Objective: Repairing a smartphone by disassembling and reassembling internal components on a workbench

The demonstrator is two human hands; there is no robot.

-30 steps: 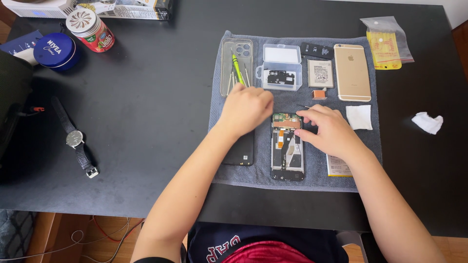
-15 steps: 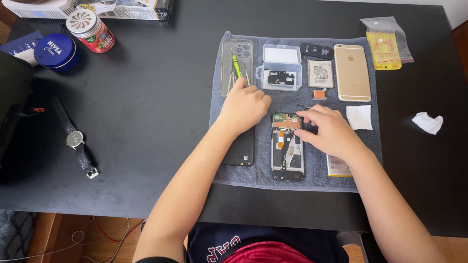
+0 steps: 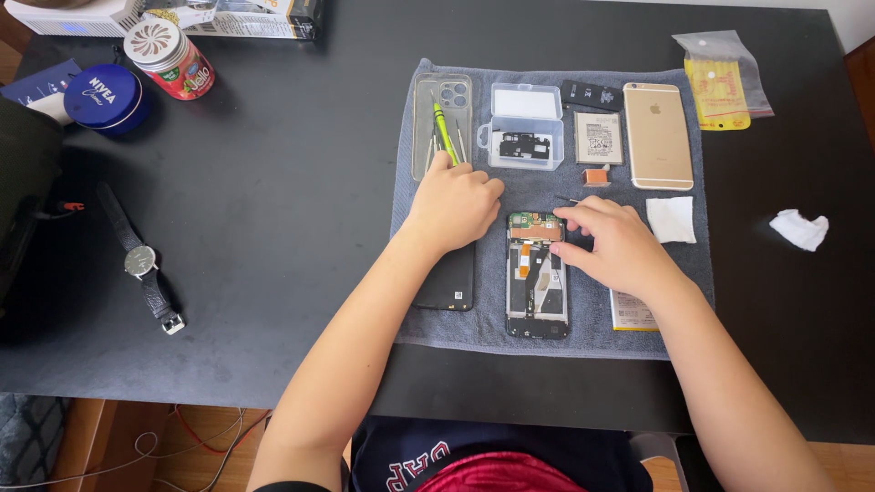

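The 2 hands are laid on a grey towel near the counter's front edge. The left hand is curled around a green screwdriver, its tip over a clear case. The right hand is loosely bent, fingertips touching the top of an opened phone at the towel's middle; whether anything is pinched cannot be told. A black panel lies just left.

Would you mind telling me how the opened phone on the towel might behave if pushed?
The opened phone is probably stiff and flat, so unlikely to roll. Its exposed boards look fragile. The grey towel should resist sliding.
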